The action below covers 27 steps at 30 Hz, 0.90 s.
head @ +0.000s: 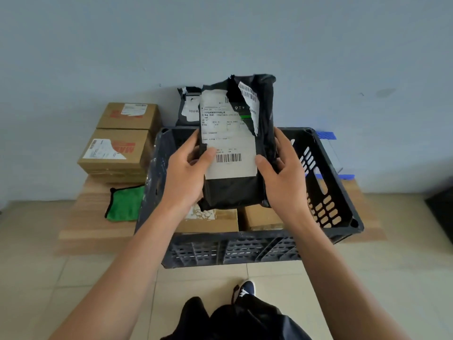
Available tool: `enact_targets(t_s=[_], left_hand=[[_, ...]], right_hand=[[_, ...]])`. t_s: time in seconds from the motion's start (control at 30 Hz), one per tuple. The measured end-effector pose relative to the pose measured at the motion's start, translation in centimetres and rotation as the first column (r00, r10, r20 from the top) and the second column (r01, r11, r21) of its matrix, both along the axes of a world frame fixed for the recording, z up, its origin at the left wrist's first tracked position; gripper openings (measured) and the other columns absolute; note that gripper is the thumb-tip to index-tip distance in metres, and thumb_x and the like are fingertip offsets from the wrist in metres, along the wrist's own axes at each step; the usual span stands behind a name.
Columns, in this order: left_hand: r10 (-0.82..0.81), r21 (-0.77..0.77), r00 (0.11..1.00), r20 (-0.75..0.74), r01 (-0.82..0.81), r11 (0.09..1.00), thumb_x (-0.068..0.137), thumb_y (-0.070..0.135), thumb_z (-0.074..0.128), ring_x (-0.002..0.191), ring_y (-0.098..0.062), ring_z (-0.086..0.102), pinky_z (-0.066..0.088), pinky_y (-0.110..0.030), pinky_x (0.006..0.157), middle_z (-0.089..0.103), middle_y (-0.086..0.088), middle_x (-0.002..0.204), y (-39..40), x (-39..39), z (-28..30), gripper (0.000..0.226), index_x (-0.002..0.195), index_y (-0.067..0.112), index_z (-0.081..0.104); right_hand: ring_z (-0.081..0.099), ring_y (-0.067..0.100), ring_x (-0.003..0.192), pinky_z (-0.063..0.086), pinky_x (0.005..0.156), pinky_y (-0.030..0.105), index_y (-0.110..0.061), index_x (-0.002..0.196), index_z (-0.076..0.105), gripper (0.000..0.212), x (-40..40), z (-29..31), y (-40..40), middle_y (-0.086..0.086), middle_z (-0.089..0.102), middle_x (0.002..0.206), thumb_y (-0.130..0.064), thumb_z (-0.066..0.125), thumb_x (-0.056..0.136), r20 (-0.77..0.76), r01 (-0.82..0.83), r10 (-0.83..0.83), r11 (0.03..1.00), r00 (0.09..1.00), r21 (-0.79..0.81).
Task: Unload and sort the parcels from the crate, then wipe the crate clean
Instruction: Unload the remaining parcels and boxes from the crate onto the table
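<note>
Parcels are still being unloaded, and the step in hand looks like reading and sorting a black poly-bag parcel [236, 143] lifted above the crate [338, 192]. To do it well, keep the white label facing up so the address stays readable, support the soft bag from both long sides so it does not sag or fold, and carry it clear of the crate rim before setting it down. A likely place is beside the other black bag [188, 106] standing against the wall behind the crate, since the 2 cardboard boxes [122, 138] are stacked apart on the left; that is a judgement, not a certainty. The torn label flap near the top could snag, so avoid dragging it.

Left hand [186, 173] grips the bag's left edge, thumb pressed on the label next to the barcode, the other fingers curled behind. Right hand [282, 173] grips the right edge, thumb on the label's lower right corner, fingers wrapped round the side. The bag stands nearly upright between both palms. At least 2 brown boxes [220, 219] remain in the crate below. A green cloth [125, 204] lies left of the crate, ready for wiping later.
</note>
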State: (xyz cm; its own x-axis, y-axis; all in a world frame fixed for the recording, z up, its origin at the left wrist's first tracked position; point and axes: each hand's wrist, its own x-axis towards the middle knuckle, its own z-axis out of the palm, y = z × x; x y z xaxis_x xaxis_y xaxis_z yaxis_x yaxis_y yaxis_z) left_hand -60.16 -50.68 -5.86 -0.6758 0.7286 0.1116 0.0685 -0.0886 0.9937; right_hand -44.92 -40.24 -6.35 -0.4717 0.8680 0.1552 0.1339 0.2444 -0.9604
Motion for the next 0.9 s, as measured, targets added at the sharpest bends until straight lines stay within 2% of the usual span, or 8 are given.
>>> enact_targets(t_s=[0.1, 0.23, 0.37, 0.57, 0.67, 0.73, 0.8, 0.9], left_hand=[[-0.045, -0.014, 0.999, 0.028, 0.045, 0.999, 0.100, 0.006, 0.063, 0.108, 0.001, 0.068, 0.058, -0.020, 0.085, 0.074, 0.016, 0.117, 0.0, 0.2, 0.2, 0.050, 0.146, 0.024, 0.055], [-0.128, -0.037, 0.988, 0.083, 0.132, 0.991, 0.097, -0.001, 0.063, 0.111, -0.006, 0.069, 0.059, -0.026, 0.089, 0.073, 0.007, 0.122, 1.1, 0.2, 0.0, 0.062, 0.152, 0.024, 0.047], [-0.137, -0.015, 0.982, 0.129, 0.140, 0.990, 0.099, 0.001, 0.059, 0.112, -0.007, 0.069, 0.059, -0.025, 0.087, 0.074, 0.007, 0.121, 3.4, -0.2, 0.0, 0.057, 0.151, 0.023, 0.048], [-0.053, -0.041, 0.978, 0.203, 0.062, 0.997, 0.100, 0.006, 0.061, 0.110, -0.010, 0.071, 0.060, -0.035, 0.093, 0.076, 0.006, 0.117, 8.2, -1.0, -0.1, 0.057, 0.153, 0.023, 0.045], [0.024, -0.069, 0.984, 0.177, -0.012, 0.998, 0.098, 0.007, 0.065, 0.105, -0.009, 0.073, 0.061, -0.036, 0.090, 0.077, 0.006, 0.111, 11.0, -1.7, 0.1, 0.048, 0.143, 0.020, 0.055], [0.073, -0.079, 0.985, 0.155, -0.062, 0.995, 0.097, 0.010, 0.068, 0.104, -0.009, 0.073, 0.062, -0.038, 0.090, 0.077, 0.004, 0.110, 13.0, -2.2, 0.0, 0.039, 0.133, 0.021, 0.060], [0.087, -0.078, 0.992, 0.089, -0.080, 0.994, 0.097, 0.015, 0.069, 0.110, -0.009, 0.070, 0.060, -0.041, 0.093, 0.073, 0.005, 0.118, 14.9, -2.8, -0.1, 0.034, 0.129, 0.026, 0.062], [0.011, -0.120, 0.999, -0.051, -0.018, 0.993, 0.099, 0.020, 0.067, 0.122, -0.005, 0.063, 0.057, -0.037, 0.100, 0.067, 0.011, 0.133, 17.1, -3.9, -0.5, 0.047, 0.144, 0.026, 0.055]], right_hand=[[0.062, -0.002, 0.118, 0.060, 0.092, 0.034, -0.039, 0.156, 0.031, 0.065, -0.1, 0.2, 0.0, -0.014, 0.060, 0.138, -0.014, 0.059, 0.102, 0.001, 0.015, -0.015, 1.000, 1.000, -0.023], [0.065, -0.017, 0.087, 0.061, 0.070, 0.024, -0.041, 0.160, 0.020, 0.071, -0.2, 0.1, 0.6, -0.032, 0.055, 0.117, -0.016, 0.056, 0.104, 0.033, 0.019, -0.018, 0.999, 0.999, -0.026], [0.060, -0.025, 0.085, 0.053, 0.061, 0.010, -0.042, 0.160, 0.013, 0.077, -0.3, 0.1, 2.7, -0.036, 0.050, 0.109, -0.019, 0.059, 0.103, 0.044, 0.041, -0.040, 0.999, 0.998, -0.032], [0.051, -0.030, 0.104, 0.051, 0.073, 0.004, -0.042, 0.160, 0.017, 0.080, -1.0, -0.2, 7.5, -0.037, 0.047, 0.126, -0.014, 0.062, 0.100, 0.067, -0.050, 0.051, 0.999, 0.996, -0.010], [0.048, -0.006, 0.132, 0.057, 0.098, 0.029, -0.047, 0.153, 0.034, 0.067, -1.8, -0.5, 10.5, -0.022, 0.049, 0.147, -0.021, 0.063, 0.099, 0.073, -0.073, 0.074, 0.997, 0.995, -0.008], [0.046, 0.006, 0.139, 0.054, 0.104, 0.042, -0.049, 0.147, 0.042, 0.058, -2.5, -0.9, 12.7, -0.017, 0.050, 0.149, -0.027, 0.064, 0.099, 0.055, -0.057, 0.059, 0.998, 0.997, -0.025], [0.050, 0.007, 0.136, 0.056, 0.100, 0.039, -0.046, 0.145, 0.048, 0.052, -3.4, -1.0, 14.8, -0.015, 0.053, 0.146, -0.028, 0.064, 0.099, 0.005, -0.029, 0.029, 0.999, 1.000, -0.044], [0.056, 0.005, 0.128, 0.058, 0.093, 0.024, -0.036, 0.144, 0.053, 0.046, -5.1, -0.9, 17.4, -0.014, 0.057, 0.140, -0.024, 0.063, 0.100, -0.028, -0.004, 0.003, 0.999, 1.000, -0.041]])
